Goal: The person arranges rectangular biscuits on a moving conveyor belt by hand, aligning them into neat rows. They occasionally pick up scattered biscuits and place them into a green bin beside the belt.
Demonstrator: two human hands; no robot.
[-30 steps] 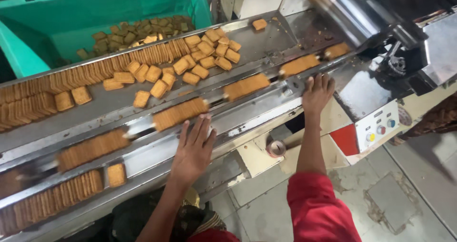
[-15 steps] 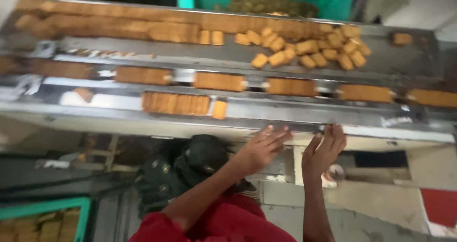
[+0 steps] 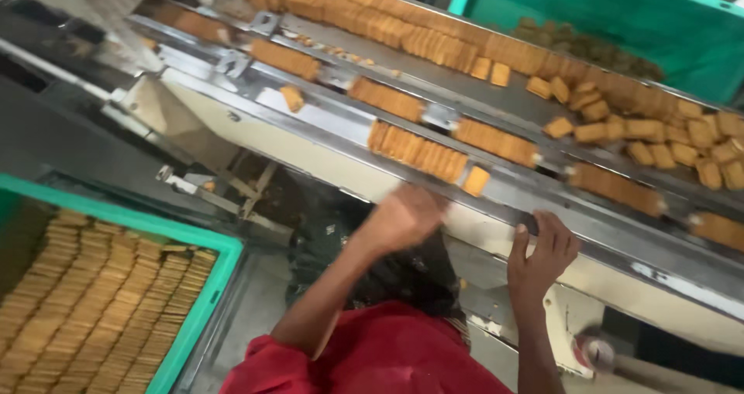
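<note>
Near crate: green crate (image 3: 203, 299) lower left, packed with biscuit rows standing on edge; well apart from both hands
Left hand: left hand (image 3: 403, 217) raised below the conveyor rail (image 3: 542, 208); blurred; grip state cannot be told; nothing visibly held
Right hand: right hand (image 3: 542, 248) on the rail's near edge; fingers spread and curled over it; pinching nothing
Stack: biscuit stack (image 3: 417, 150) lies just beyond the left hand, up and slightly right of it; long axis runs along the belt, upper left to lower right
Loose biscuit: single biscuit (image 3: 476, 180) at the stack's right end, touching or just beside it; lies between the two hands, up-belt
Nearer hand: left hand nearer the stack; right hand about as near to the loose biscuit
Middle lane: further stacks (image 3: 494, 138) in line, gaps between
Far lane: scattered biscuits (image 3: 666, 130) at right; dense row at upper left
Far bin: green bin (image 3: 620, 22) behind the conveyor
</note>
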